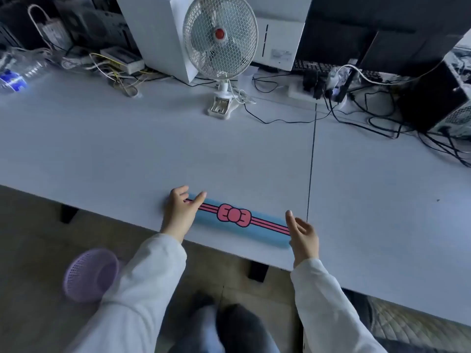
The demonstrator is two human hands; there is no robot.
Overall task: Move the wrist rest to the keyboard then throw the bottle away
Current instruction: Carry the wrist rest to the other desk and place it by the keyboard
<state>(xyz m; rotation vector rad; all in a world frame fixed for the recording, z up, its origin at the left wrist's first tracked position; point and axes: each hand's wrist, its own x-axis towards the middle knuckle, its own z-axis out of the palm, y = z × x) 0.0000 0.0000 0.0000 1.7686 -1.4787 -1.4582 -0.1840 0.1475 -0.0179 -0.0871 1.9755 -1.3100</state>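
Here the blue wrist rest, marked with pink stripes and a pink bow, lies flat along the near edge of the white table, running from about nine o'clock up-left to four o'clock down-right. The left hand sits at its left end, fingers spread and loosely curved, with the thumb and fingertips touching the top of the pad; it is not clenched around it. The right hand stands at the right end, open with fingers relaxed and the thumb raised, its palm against or just beside the end of the pad; whether it truly presses there I cannot tell. Both arms wear white sleeves.

The plastic bottle with a blue label lies on its side far off at ten o'clock, near the table's left rim. A dark keyboard rests at one o'clock, behind the white fan at twelve o'clock. A purple mesh basket stands on the floor at seven o'clock.
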